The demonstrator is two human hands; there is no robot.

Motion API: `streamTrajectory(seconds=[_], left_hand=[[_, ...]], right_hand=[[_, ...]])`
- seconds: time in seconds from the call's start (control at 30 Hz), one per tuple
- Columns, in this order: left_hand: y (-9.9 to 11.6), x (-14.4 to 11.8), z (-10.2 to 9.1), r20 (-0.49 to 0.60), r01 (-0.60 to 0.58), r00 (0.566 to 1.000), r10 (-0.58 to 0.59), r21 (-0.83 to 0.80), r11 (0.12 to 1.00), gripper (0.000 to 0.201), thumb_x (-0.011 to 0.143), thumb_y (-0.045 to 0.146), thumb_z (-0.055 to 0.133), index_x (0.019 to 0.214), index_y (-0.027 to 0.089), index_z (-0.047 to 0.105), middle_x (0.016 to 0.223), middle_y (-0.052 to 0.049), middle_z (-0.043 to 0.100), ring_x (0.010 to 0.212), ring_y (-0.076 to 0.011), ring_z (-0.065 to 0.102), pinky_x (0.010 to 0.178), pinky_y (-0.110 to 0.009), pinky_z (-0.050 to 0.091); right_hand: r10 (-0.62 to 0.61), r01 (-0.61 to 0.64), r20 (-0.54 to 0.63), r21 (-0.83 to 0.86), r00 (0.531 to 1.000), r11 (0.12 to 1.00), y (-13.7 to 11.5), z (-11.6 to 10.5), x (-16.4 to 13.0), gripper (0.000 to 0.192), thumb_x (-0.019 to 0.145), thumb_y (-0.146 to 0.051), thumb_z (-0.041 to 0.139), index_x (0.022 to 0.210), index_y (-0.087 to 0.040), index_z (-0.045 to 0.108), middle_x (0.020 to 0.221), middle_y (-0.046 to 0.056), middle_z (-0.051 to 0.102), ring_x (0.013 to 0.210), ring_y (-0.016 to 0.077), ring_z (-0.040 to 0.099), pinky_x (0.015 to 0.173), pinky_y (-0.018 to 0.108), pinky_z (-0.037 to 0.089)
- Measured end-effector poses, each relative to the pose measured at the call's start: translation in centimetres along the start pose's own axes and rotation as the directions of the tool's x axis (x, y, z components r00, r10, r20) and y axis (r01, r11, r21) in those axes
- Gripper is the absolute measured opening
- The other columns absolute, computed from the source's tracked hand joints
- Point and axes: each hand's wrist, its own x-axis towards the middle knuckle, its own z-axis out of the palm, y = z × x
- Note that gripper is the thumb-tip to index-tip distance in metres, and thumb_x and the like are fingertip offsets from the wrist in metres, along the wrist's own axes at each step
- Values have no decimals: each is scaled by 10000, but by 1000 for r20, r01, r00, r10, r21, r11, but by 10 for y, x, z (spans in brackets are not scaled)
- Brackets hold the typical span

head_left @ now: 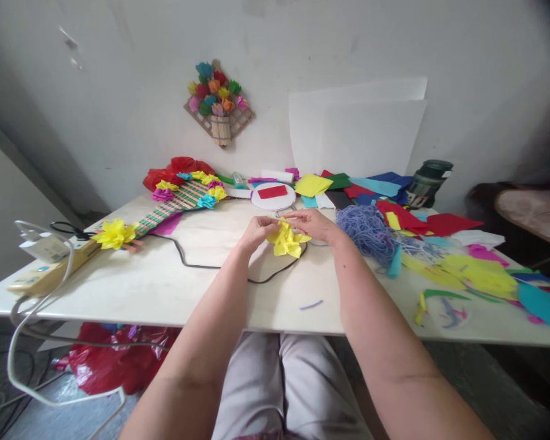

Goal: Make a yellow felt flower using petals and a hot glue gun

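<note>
A yellow paper flower (286, 240) with pointed petals is held between my two hands over the middle of the table. My left hand (259, 232) pinches its upper left edge. From the other side, the fingers of my right hand (312, 225) reach across the flower's top and close on it. A black cable (275, 278) runs on the tabletop just below the flower. Behind my hands lies a round white disc (274, 197) with a red paper rectangle (272, 192) on it. What my fingertips do at the flower's back is partly hidden.
A woven striped piece (176, 205) with paper flowers lies at the left, near a power strip (55, 269) and white cable. Tangled blue-purple yarn (366, 235), coloured paper sheets (476, 275) and a dark jar (428, 183) occupy the right. A purple strip (311, 305) lies near the front edge.
</note>
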Motion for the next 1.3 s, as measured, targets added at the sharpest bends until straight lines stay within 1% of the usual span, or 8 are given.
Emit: streamTrajectory(seconds=[0.23,0.33,0.53,0.67,0.8,1.03,1.17,1.3], left_hand=[[5,-2,1,-26,-13,1000,14,41,999,230,557,296,635,674,98,642,576,-11,584,531,-106,498,508,-218,358],[5,-2,0,-17,-9,1000,10,55,998,211,561,280,620,675,103,636,578,-10,589,540,-115,514,513,-221,365],[3,-1,-2,19,10,1000,-10,5,1000,227,562,269,624,714,103,649,579,-5,597,533,-119,529,523,-229,376],[3,-1,-3,20,25,1000,-24,-68,997,269,560,305,651,734,100,662,614,-23,625,563,-132,556,554,-241,400],[3,0,-3,13,33,999,-32,-117,993,248,550,305,666,705,114,640,605,-15,618,549,-125,553,544,-237,394],[3,1,-1,19,46,999,-44,-164,985,193,542,265,654,673,129,614,563,5,590,523,-117,535,531,-236,379],[0,3,-2,16,57,998,-55,-163,985,211,545,268,656,695,122,633,577,-9,605,536,-133,547,544,-250,393],[-4,4,-4,11,53,999,-51,-170,984,189,572,269,635,694,125,630,589,-10,606,553,-138,554,552,-250,397]], right_hand=[[-18,22,41,-123,999,992,4,-5,3,341,741,-276,632,1030,-104,682,477,-59,459,440,43,375,442,185,321],[-42,50,52,-150,998,987,8,-6,6,361,755,-291,615,1057,-101,671,441,-76,416,423,46,358,443,194,301],[-99,109,68,-153,993,982,12,-6,8,381,745,-335,607,1029,-94,689,443,-65,427,432,54,359,456,207,300],[-123,127,47,-115,991,985,10,-3,7,397,723,-361,621,1004,-92,703,529,-21,527,473,54,382,470,210,328],[-141,144,38,-80,989,986,9,0,7,388,705,-367,641,989,-113,715,703,47,646,608,99,514,534,226,417],[-181,183,30,-117,983,976,14,-1,10,296,737,-296,622,986,-169,721,994,99,700,906,185,618,774,314,503],[-221,224,37,-178,975,958,17,-1,12,275,760,-257,596,996,-184,717,1040,94,696,997,207,615,864,349,486],[-248,250,38,-240,968,938,18,-1,12,286,774,-225,572,1023,-183,706,1011,83,706,989,213,625,845,344,498]])
